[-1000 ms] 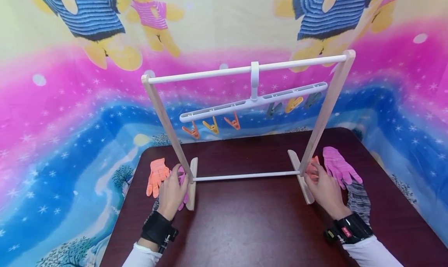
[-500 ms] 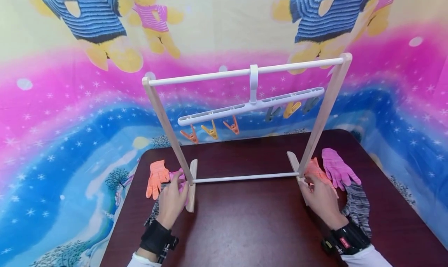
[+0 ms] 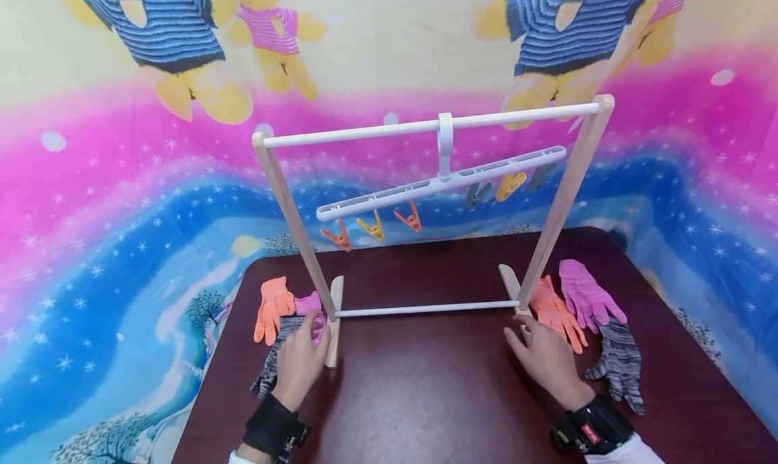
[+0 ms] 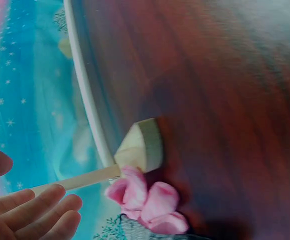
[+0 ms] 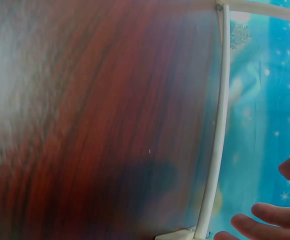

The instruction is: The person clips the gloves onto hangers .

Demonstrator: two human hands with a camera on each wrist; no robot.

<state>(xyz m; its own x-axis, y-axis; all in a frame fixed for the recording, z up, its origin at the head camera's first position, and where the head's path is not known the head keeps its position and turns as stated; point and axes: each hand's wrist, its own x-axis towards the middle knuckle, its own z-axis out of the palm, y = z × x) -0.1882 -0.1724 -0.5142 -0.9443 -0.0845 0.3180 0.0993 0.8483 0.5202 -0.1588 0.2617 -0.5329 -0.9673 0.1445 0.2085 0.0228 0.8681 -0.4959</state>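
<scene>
1. Beside the left foot (image 3: 334,348) of the rack (image 3: 562,202), I have the left hand (image 3: 300,357) low over the worktop (image 3: 425,390). Its fingers are loosely bent, and the left wrist view shows the thumb well apart from them. Whether a fingertip touches the foot, I cannot tell.
2. Near the right foot (image 3: 508,279), I see the right hand (image 3: 547,366) angled inward, thumb and fingers parted.
3. Against half a second ago, the right hand has drawn back from the upright's base toward me, and the left has eased back slightly too. More of the right-hand orange glove (image 3: 555,315) and grey striped glove (image 3: 623,366) now shows.
4. The rack stands on the worktop, with pale wooden uprights and white rods above and below.
5. On its top rod (image 3: 365,133) hangs a white hanger (image 3: 398,196), its left end lower in my head view. Orange and yellow clips (image 3: 372,229) dangle left; grey and yellow clips (image 3: 510,186) sit right.
6. Orange, pink and striped gloves lie by both feet.
</scene>
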